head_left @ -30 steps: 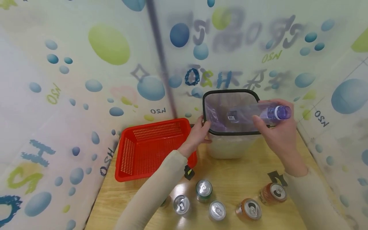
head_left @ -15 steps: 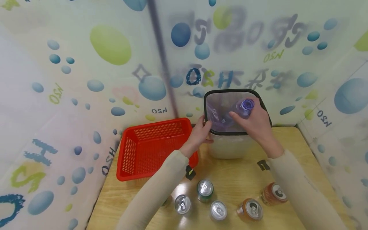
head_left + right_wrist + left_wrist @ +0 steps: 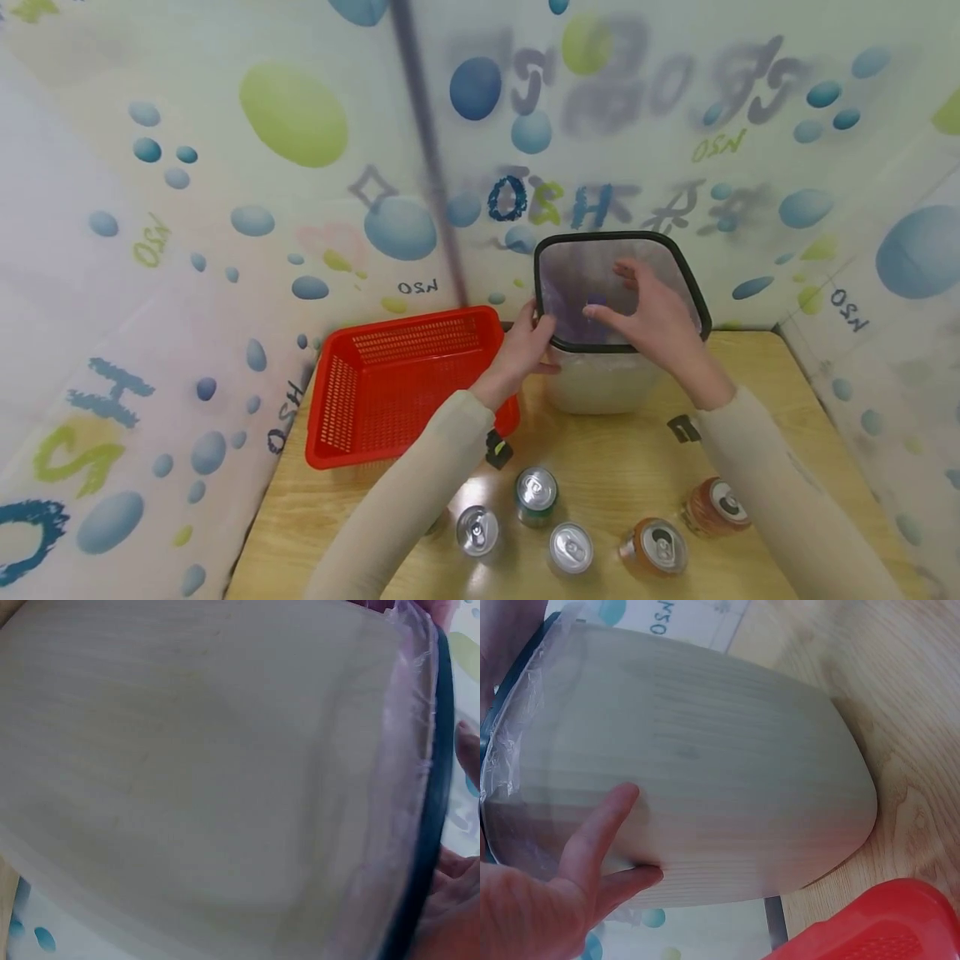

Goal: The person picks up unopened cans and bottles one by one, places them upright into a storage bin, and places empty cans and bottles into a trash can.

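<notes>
A pale trash bin [image 3: 600,385] with a dark rim and a clear purplish liner stands upright at the back of the table. My left hand [image 3: 519,348] grips its left front rim, thumb over the edge; in the left wrist view, fingers [image 3: 604,825] lie against the ribbed outer wall. Over the bin's mouth is my right hand [image 3: 663,325], thumb and fingers spread apart with nothing between them. Below it, a purple-blue bottle [image 3: 596,299] shows dimly inside the bin, mostly hidden. The right wrist view is largely filled by the bin's side [image 3: 202,750].
Left of the bin sits a red plastic basket [image 3: 420,392]. Toward the front stand several drink cans, among them a green one [image 3: 536,496], a silver-topped one [image 3: 571,548] and an orange-brown one [image 3: 654,546]. Patterned walls [image 3: 300,217] enclose the wooden table [image 3: 600,458].
My right hand has carried the bottle left over the bin, lowered it in mouth-end up, and let go. The bottle now sits deeper inside. My left hand stays on the rim.
</notes>
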`<action>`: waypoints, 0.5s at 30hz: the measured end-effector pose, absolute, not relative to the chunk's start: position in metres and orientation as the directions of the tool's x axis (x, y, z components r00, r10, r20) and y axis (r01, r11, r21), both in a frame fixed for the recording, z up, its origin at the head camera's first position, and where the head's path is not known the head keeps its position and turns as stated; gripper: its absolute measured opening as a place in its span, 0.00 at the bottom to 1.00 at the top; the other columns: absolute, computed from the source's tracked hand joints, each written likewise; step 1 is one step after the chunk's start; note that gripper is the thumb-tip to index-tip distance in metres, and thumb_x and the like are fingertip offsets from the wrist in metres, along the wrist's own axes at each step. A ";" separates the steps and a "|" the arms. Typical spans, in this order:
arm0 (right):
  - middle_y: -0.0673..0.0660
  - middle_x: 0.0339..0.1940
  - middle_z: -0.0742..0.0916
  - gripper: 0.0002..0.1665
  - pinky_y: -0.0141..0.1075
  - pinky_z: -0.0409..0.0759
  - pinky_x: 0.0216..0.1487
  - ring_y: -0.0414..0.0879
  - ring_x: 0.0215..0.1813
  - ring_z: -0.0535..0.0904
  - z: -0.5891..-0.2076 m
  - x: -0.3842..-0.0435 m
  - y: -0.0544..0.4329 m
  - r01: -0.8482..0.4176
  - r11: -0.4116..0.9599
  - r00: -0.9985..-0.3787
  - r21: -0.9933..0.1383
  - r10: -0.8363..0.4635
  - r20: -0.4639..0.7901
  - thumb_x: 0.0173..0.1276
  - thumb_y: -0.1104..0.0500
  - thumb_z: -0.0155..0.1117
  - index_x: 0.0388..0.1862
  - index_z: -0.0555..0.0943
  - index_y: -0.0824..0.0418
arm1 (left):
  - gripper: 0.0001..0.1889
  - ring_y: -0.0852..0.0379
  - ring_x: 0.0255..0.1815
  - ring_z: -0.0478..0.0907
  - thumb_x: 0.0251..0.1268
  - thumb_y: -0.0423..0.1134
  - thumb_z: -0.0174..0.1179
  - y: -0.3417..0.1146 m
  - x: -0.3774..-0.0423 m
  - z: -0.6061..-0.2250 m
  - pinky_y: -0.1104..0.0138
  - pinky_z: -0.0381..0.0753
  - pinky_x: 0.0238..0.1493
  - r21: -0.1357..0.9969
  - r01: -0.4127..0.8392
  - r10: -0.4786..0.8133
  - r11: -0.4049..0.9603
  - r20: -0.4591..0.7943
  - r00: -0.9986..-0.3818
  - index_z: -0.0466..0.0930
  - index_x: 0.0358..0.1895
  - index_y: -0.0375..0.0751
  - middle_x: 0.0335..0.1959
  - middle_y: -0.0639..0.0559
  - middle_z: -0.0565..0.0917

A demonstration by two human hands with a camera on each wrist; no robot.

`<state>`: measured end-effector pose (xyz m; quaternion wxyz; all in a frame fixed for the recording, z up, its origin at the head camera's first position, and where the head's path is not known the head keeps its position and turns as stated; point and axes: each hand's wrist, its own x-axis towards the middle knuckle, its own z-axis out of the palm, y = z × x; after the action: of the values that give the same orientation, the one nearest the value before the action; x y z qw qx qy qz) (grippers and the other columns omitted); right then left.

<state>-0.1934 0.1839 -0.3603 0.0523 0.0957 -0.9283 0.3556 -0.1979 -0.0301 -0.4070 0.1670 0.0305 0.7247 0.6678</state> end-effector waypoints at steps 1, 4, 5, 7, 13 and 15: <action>0.65 0.76 0.73 0.55 0.63 0.69 0.69 0.64 0.74 0.69 -0.359 -0.191 0.185 -0.229 0.724 -0.973 -0.651 -0.143 0.183 0.67 0.35 0.71 0.80 0.61 0.63 | 0.34 0.42 0.67 0.75 0.82 0.49 0.47 -0.030 -0.198 -0.407 0.50 0.88 0.49 0.979 -0.178 0.267 0.104 -0.199 -0.943 0.48 0.84 0.49 0.76 0.42 0.69; 0.66 0.74 0.75 0.51 0.64 0.68 0.69 0.64 0.74 0.69 -0.357 -0.182 0.191 -0.261 0.715 -0.962 -0.648 -0.141 0.232 0.69 0.36 0.70 0.79 0.64 0.62 | 0.34 0.43 0.68 0.75 0.82 0.49 0.47 -0.028 -0.199 -0.408 0.51 0.88 0.48 0.979 -0.178 0.267 0.099 -0.199 -0.943 0.47 0.84 0.48 0.76 0.41 0.68; 0.66 0.74 0.75 0.50 0.64 0.68 0.69 0.64 0.74 0.69 -0.356 -0.178 0.193 -0.267 0.711 -0.960 -0.650 -0.137 0.244 0.69 0.36 0.69 0.79 0.65 0.62 | 0.34 0.42 0.68 0.75 0.82 0.49 0.47 -0.028 -0.199 -0.408 0.50 0.88 0.48 0.979 -0.179 0.268 0.094 -0.198 -0.943 0.47 0.84 0.48 0.76 0.41 0.68; 0.66 0.73 0.76 0.47 0.64 0.68 0.69 0.64 0.74 0.70 -0.355 -0.171 0.197 -0.281 0.698 -0.954 -0.659 -0.129 0.270 0.71 0.38 0.69 0.79 0.66 0.61 | 0.35 0.42 0.68 0.74 0.82 0.49 0.47 -0.028 -0.199 -0.408 0.50 0.88 0.48 0.980 -0.180 0.267 0.088 -0.197 -0.943 0.47 0.84 0.47 0.76 0.40 0.68; 0.65 0.74 0.75 0.40 0.66 0.69 0.67 0.68 0.73 0.69 -0.357 -0.149 0.212 -0.310 0.647 -0.939 -0.696 -0.093 0.332 0.74 0.45 0.67 0.79 0.67 0.57 | 0.35 0.43 0.68 0.75 0.82 0.50 0.47 -0.027 -0.199 -0.408 0.51 0.88 0.47 0.979 -0.180 0.263 0.092 -0.198 -0.944 0.47 0.84 0.48 0.76 0.41 0.68; 0.64 0.75 0.75 0.39 0.66 0.69 0.65 0.70 0.71 0.70 -0.358 -0.141 0.219 -0.319 0.637 -0.931 -0.702 -0.071 0.358 0.75 0.47 0.67 0.79 0.67 0.57 | 0.35 0.43 0.69 0.74 0.82 0.50 0.47 -0.027 -0.198 -0.407 0.51 0.88 0.48 0.978 -0.185 0.258 0.094 -0.204 -0.944 0.46 0.85 0.49 0.77 0.41 0.67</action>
<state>-0.1413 0.2186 -0.3578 0.1503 0.1093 -0.8922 0.4117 -0.1981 -0.0272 -0.4071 0.1650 0.0254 0.7211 0.6725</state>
